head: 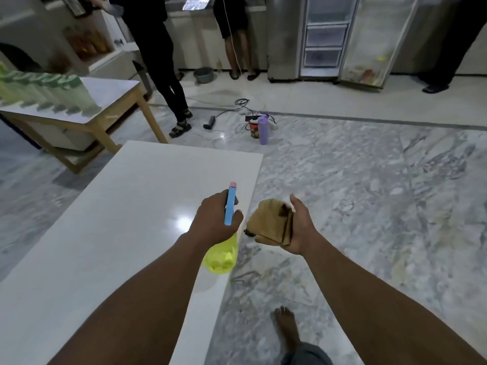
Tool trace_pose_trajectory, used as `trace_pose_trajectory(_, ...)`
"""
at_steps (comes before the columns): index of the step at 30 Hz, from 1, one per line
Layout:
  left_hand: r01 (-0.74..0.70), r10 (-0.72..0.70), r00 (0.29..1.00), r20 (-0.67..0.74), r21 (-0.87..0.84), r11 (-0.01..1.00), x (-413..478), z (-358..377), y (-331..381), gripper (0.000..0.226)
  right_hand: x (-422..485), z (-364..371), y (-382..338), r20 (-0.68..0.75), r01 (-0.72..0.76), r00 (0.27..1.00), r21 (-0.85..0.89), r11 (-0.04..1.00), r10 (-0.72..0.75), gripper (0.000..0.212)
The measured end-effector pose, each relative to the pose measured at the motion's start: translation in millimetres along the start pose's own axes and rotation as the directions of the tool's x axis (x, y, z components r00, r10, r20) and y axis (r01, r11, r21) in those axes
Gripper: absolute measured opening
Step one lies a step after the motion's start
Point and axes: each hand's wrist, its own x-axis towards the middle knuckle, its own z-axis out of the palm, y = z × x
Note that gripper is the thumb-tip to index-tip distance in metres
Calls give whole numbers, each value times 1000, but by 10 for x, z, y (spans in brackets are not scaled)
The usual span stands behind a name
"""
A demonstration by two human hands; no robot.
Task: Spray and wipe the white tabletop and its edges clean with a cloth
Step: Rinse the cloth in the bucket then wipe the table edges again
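Grey-veined marble floor [369, 206] fills the right and centre of the frame; white tabletop [118, 219] runs from lower left up to centre, its right edge passing under the hands, with an open fridge [326, 35] at upper right and a wooden-legged table [110, 93] at upper left. Left hand [210, 222], centre frame over the tabletop's right edge, grips a spray bottle [222, 256], yellow body below the wrist, blue head pointing up-frame. Right hand [301, 227], just beside it and over the floor, holds a folded tan cloth [268, 222], thumb up, fingers hidden behind the cloth.
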Motion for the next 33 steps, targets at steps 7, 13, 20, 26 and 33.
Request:
trace_pose_trajectory(7,46,-47,994,-102,-16,999,1473,272,5,28,1175,133,-719,-196,33,979,-135,990,-59,46)
trace_pose_trajectory(13,64,-74,975,-210,-57,996,2148,422,-138,27,2077,414,-944,-71,359,724,-811,463,-686,63)
trace_pose_trajectory(20,43,-41,971,-236,3,999,2434,531,-390,24,2980,425,-635,-2,381,657,-862,334,-754,61)
trace_pose_trajectory(26,2,3,966,-259,19,1000,2580,540,-424,23,3139,369,-592,31,379,583,-894,238,-812,70)
trace_pose_trajectory(33,45,-49,962,-269,-22,999,2498,533,-493,27,3100,294,-798,54,316,662,-925,213,-747,61)
